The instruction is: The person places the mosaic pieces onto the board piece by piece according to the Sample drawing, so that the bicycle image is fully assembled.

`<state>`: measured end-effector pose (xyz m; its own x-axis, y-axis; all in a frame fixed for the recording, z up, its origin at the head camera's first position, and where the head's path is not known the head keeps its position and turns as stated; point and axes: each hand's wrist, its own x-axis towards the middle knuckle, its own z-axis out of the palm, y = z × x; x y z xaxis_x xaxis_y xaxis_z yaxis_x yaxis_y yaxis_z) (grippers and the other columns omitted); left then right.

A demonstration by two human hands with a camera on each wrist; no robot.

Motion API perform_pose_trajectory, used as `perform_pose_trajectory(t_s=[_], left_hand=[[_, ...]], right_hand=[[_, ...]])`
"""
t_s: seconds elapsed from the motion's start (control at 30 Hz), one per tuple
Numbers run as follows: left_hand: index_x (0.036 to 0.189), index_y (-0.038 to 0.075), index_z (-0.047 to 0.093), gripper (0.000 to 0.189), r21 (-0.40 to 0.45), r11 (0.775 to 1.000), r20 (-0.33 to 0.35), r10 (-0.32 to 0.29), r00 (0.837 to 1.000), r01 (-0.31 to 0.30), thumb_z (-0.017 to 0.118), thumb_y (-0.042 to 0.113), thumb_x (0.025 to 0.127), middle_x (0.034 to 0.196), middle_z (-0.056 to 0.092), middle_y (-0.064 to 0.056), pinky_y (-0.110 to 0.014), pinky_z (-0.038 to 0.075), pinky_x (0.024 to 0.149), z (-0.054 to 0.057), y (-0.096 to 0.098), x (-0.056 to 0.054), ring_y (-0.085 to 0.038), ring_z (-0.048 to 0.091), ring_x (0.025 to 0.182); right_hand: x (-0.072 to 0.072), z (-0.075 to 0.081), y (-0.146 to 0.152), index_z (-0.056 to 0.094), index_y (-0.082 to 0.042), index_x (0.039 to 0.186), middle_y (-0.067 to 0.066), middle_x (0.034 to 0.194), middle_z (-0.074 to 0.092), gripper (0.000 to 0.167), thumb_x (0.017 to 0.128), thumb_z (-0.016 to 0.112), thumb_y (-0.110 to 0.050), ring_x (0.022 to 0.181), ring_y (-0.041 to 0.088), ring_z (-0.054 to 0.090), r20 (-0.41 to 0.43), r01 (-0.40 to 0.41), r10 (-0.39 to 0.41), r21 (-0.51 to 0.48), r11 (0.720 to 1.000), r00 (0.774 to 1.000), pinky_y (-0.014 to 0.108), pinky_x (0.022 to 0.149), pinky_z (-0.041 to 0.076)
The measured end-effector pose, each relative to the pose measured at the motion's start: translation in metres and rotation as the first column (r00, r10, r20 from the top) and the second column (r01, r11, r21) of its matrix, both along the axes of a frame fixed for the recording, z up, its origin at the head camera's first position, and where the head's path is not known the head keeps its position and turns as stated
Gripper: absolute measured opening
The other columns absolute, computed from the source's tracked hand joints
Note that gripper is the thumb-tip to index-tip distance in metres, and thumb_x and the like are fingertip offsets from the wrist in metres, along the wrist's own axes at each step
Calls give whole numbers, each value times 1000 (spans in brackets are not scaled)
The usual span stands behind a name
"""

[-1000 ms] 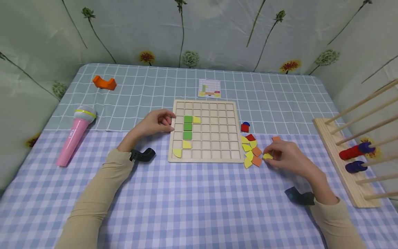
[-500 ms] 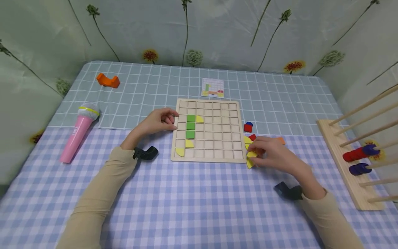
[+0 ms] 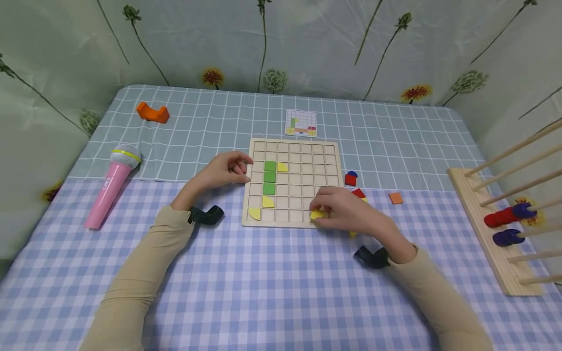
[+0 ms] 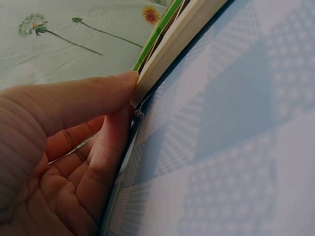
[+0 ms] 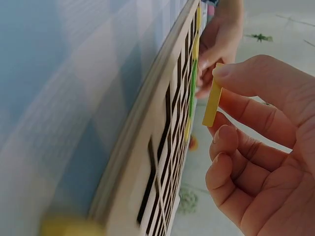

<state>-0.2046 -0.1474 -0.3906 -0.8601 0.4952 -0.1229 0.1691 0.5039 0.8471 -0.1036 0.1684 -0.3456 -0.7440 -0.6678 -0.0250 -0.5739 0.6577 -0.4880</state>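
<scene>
My left hand (image 3: 224, 170) holds the left edge of a square wooden grid board (image 3: 300, 190), thumb and index finger at its rim (image 4: 147, 81). My right hand (image 3: 344, 207) pinches a yellow quarter-circle tile (image 5: 212, 101) between thumb and fingertips, close over the board's lower right cells. Green square tiles (image 3: 270, 177) form a column on the board. Yellow quarter-circle tiles lie in three other cells, one of them the bottom left yellow tile (image 3: 254, 213). Beside the board, a red tile (image 3: 358, 193) shows from a loose pile mostly hidden by my right hand.
Behind the board lies a printed pattern card (image 3: 300, 123). Red and blue pieces (image 3: 351, 180) and an orange square tile (image 3: 396, 198) lie to the right. A wooden bead rack (image 3: 505, 263) stands far right; a pink microphone (image 3: 107, 195) and an orange curved piece (image 3: 152, 113) are left.
My right hand has moved left from the loose pile to over the board's lower right, carrying the yellow quarter-circle tile. My left hand stays at the board's left edge.
</scene>
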Motion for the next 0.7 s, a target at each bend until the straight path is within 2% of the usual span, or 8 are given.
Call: perform_pose_trajectory(t_s=[0.3, 0.57, 0.7], left_hand=[[121, -3, 54, 47, 1, 1000, 2, 0, 1000, 0, 72, 6, 79, 95, 56, -14, -12, 46, 67, 4, -1, 0, -2, 53, 73], [120, -3, 54, 46, 5, 1000, -1, -3, 1000, 3, 72, 6, 79, 93, 57, -13, -12, 46, 66, 2, 1, -1, -1, 53, 72], [120, -2, 54, 45, 5, 1000, 1, -6, 1000, 6, 72, 7, 80, 93, 56, -12, -12, 46, 66, 2, 1, 0, -1, 53, 72]], right_hand=[[-9, -4, -32, 70, -14, 91, -3, 83, 57, 12, 80, 69, -17, 71, 7, 46, -38, -89, 90, 11, 996, 995, 18, 63, 41], [-15, -6, -55, 70, -13, 95, -2, 88, 60, 15, 81, 66, -15, 74, 7, 48, -57, -177, 178, 15, 984, 982, 18, 66, 41], [-16, -6, -68, 70, -12, 96, -2, 91, 62, 16, 81, 67, -15, 78, 8, 50, -52, -196, 198, 35, 980, 979, 19, 69, 43]])
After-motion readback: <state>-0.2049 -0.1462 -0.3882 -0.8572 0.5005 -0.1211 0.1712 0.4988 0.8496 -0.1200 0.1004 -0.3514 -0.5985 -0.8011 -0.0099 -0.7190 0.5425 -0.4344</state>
